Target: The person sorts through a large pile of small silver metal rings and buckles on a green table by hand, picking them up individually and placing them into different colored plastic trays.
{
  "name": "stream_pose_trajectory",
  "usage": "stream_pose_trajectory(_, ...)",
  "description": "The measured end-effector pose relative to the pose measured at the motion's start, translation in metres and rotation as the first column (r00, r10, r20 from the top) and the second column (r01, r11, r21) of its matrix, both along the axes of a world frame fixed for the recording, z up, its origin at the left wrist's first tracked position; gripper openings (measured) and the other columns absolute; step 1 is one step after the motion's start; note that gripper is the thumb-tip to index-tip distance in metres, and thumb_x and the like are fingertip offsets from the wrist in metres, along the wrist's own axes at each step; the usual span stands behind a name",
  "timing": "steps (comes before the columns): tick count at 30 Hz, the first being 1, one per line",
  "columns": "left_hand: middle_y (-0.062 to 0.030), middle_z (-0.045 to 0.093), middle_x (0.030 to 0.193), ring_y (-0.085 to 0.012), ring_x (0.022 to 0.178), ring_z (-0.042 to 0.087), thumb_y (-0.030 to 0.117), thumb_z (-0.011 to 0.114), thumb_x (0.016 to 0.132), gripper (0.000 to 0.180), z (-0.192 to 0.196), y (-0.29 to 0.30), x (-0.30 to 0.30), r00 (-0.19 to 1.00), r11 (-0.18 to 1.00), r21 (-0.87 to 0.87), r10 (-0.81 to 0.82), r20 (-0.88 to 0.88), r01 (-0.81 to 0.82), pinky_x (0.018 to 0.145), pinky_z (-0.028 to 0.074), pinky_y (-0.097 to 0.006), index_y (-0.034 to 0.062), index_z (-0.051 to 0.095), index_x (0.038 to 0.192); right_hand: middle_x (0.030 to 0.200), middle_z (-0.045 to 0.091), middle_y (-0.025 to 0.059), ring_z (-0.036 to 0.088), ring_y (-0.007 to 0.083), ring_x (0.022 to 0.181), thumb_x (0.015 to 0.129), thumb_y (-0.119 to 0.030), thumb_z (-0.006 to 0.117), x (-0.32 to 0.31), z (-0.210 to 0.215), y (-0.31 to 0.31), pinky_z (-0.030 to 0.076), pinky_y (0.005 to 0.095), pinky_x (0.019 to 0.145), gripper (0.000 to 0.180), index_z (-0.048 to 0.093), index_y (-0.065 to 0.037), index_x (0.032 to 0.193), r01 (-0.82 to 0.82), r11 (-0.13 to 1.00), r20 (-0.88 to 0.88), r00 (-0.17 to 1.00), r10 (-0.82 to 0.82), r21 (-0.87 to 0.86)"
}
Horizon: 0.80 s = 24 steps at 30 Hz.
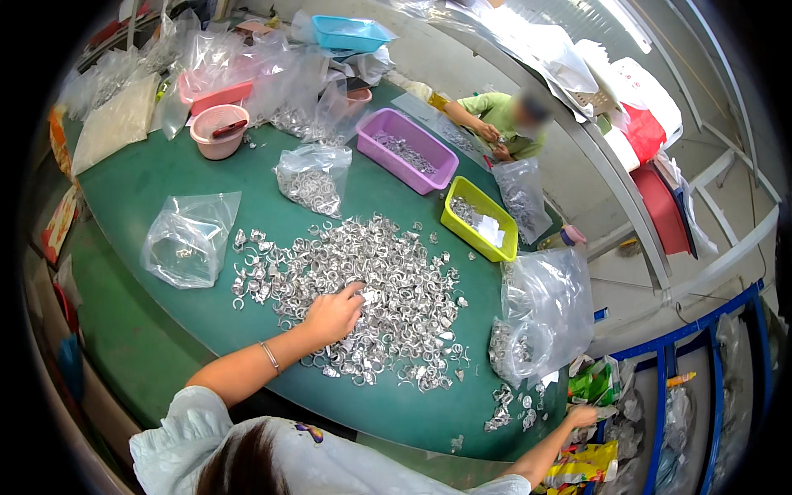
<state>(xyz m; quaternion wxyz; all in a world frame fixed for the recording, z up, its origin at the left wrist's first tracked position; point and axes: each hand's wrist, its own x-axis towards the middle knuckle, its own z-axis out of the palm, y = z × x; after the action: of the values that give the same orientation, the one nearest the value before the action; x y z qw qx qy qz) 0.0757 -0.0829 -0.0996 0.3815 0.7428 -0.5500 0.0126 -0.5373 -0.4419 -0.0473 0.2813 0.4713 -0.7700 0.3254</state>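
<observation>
A broad heap of silvery metal rings (388, 272) covers the middle of the green table. My left hand (332, 318) reaches into it from the near side with fingers curled down among the rings; whatever they grip is too small to name. Past the table's right edge is my right hand (584, 415), fingers closed, beside a greyish plastic bag (606, 412); what it holds, if anything, I cannot make out. A small group of rings (500, 408) lies near that hand. Two clear bags hold rings: one bag (313, 181) beyond the heap, another (516, 351) on the right.
Left of the heap lies a clear bag (191, 243) with a few rings. Purple (425, 180) and yellow-green (507, 250) bins hold metal pieces. A pink bowl (216, 147) stands far left. Across the table sits a co-worker (511, 120). Blue shelving (662, 396) stands right.
</observation>
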Motion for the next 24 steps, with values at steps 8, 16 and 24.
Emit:
stream_pose_trajectory(8,-0.0060,0.055,0.115,-0.0296,0.061,0.062,0.013,0.057,0.080,0.011,-0.002,-0.003,0.003,0.997,0.999,-0.041,-0.026,-0.075,0.023,0.055,0.051,-0.040,0.0059,0.059,0.087,0.088,0.057,0.0154,0.053,0.0350,0.082,0.070,-0.001,0.061,0.225,0.153,0.006,0.043,0.0421,0.073,0.023,0.063,-0.002,0.094,-0.830,0.539,-0.325,0.474,0.818,0.146)
stream_pose_trajectory(16,-0.0051,0.057,0.113,-0.0293,0.064,0.062,0.011,0.059,0.078,0.011,-0.005,-0.003,0.009,0.972,0.995,-0.073,-0.081,-0.221,0.067,0.057,0.051,-0.038,0.0079,0.061,0.089,0.090,0.063,0.0144,0.059,0.0355,0.087,0.076,-0.015,0.061,0.484,0.119,-0.052,0.047,0.0430,0.073,0.017,0.067,-0.007,0.090,-0.801,0.456,-0.174,0.422,0.890,0.387)
stream_pose_trajectory(24,-0.0041,0.058,0.110,-0.0258,0.064,0.063,0.010,0.061,0.076,0.015,0.004,-0.004,0.009,0.976,0.997,0.049,-0.052,-0.210,0.064,0.053,0.051,-0.035,0.0099,0.062,0.091,0.092,0.063,0.0199,0.060,0.0374,0.088,0.077,-0.007,0.057,0.605,0.042,-0.139,0.047,0.0440,0.075,0.020,0.067,-0.007,0.095,-0.893,0.427,0.032,0.436,0.900,0.141)
